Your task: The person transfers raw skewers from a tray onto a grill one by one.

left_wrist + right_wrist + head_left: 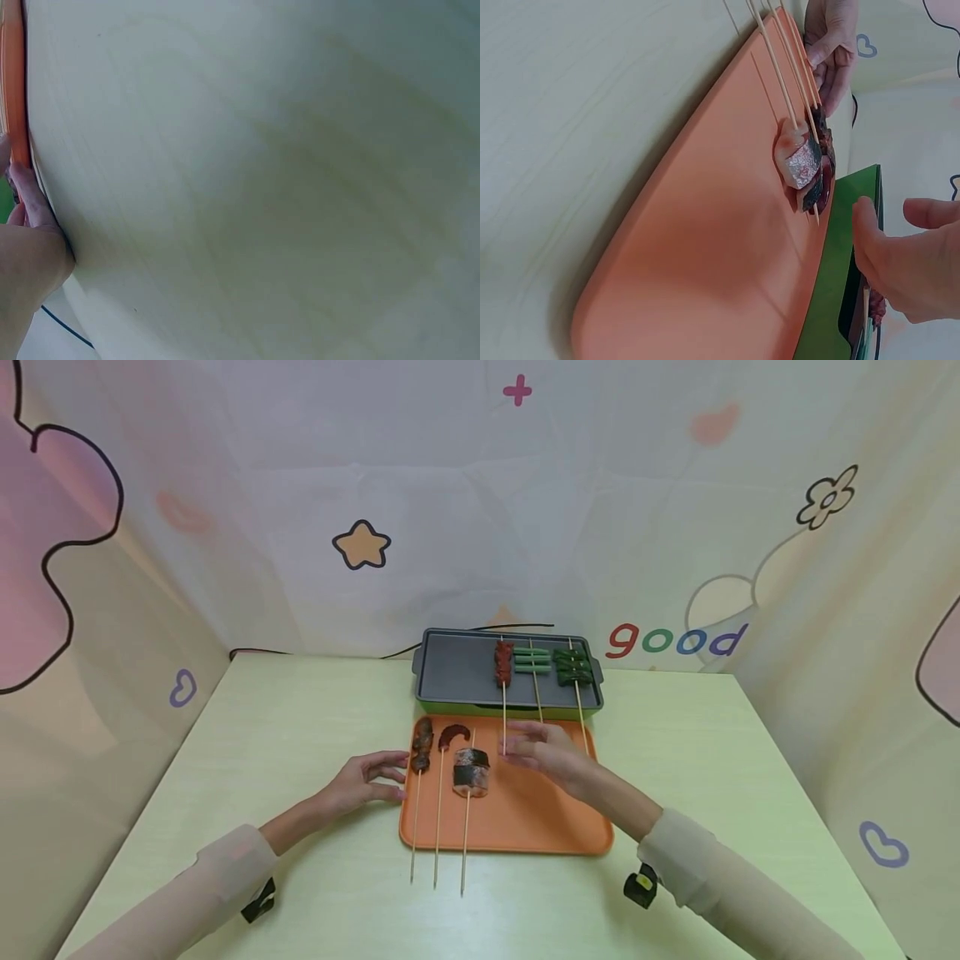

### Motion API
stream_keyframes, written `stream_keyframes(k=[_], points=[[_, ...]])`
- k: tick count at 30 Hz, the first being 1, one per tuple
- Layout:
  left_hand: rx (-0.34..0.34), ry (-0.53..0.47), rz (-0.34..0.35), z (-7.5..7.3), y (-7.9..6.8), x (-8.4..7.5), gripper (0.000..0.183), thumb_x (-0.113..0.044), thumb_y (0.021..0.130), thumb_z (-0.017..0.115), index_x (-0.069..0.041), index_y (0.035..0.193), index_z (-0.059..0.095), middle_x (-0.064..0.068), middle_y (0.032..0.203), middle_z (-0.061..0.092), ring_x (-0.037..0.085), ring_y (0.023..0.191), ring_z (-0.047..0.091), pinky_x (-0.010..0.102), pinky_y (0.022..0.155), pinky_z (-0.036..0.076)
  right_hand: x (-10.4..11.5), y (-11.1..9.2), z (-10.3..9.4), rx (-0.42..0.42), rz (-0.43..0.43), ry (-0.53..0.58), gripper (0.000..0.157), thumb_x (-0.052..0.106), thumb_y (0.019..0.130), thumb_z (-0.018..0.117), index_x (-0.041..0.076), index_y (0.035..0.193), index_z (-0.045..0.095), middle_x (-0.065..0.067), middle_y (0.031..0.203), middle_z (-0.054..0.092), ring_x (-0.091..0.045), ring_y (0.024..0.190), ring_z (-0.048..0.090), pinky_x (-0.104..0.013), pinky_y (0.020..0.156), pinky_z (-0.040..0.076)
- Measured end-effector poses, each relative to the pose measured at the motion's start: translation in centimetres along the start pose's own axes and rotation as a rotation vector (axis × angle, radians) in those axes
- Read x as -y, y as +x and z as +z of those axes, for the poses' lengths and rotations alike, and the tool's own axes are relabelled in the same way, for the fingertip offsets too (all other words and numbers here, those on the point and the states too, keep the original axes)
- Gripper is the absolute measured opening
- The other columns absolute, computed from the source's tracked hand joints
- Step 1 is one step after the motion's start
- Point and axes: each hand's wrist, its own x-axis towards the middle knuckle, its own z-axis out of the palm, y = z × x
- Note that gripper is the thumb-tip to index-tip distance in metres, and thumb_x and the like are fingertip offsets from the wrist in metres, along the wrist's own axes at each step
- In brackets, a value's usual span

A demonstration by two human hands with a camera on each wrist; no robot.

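Observation:
My left hand (367, 779) is at the left edge of an orange tray (540, 822), its spread, bent fingers right at the rim. On the tray's left side lie three skewers: one with brown chunks (422, 745), one with a dark red curled piece (453, 737), and one with a dark-banded pale piece (801, 166). My right hand (551, 753) hovers over the tray's back edge. Its fingertips overlap the stick of a red meat skewer (503, 664) in the head view; the right wrist view shows thumb and fingers apart (911, 259).
Behind the tray stands a grey-topped grill (457, 668) with a green side (840, 217). It also bears a skewer of light green stalks (532, 661) and one of dark green leaves (572, 668). A patterned curtain (450, 485) encloses the pale table (315, 693).

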Motion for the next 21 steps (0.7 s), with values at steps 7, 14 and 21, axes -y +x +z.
stream_keyframes(k=[7, 14, 21], points=[[-0.013, 0.017, -0.013, -0.3, -0.1, 0.0, 0.064, -0.006, 0.090, 0.076, 0.004, 0.147, 0.049, 0.026, 0.133, 0.063, 0.020, 0.115, 0.064, 0.015, 0.089, 0.053, -0.5, -1.3, -0.8, 0.082, -0.008, -0.066, 0.056, 0.006, 0.106, 0.050, -0.006, 0.157, 0.028, -0.030, 0.158, 0.037, -0.044, 0.145, 0.043, -0.050, 0.120, 0.036], [-0.025, 0.031, -0.025, -0.2, -0.1, 0.1, 0.063, -0.007, 0.090, 0.076, 0.003, 0.147, 0.050, 0.024, 0.135, 0.063, 0.025, 0.117, 0.064, 0.016, 0.091, 0.052, -1.5, -3.8, -2.6, 0.239, -0.015, -0.058, 0.063, 0.017, 0.107, 0.053, -0.005, 0.159, 0.024, -0.031, 0.158, 0.038, -0.039, 0.143, 0.048, -0.050, 0.118, 0.037], [0.001, 0.019, -0.003, 0.0, -0.1, 0.0, 0.065, -0.008, 0.091, 0.076, 0.003, 0.148, 0.048, 0.026, 0.137, 0.062, 0.029, 0.120, 0.064, 0.016, 0.091, 0.053, -3.2, -6.6, -7.0, 0.410, 0.020, -0.035, 0.062, 0.021, 0.108, 0.051, -0.004, 0.159, 0.025, -0.022, 0.152, 0.051, -0.027, 0.134, 0.059, -0.036, 0.111, 0.049]])
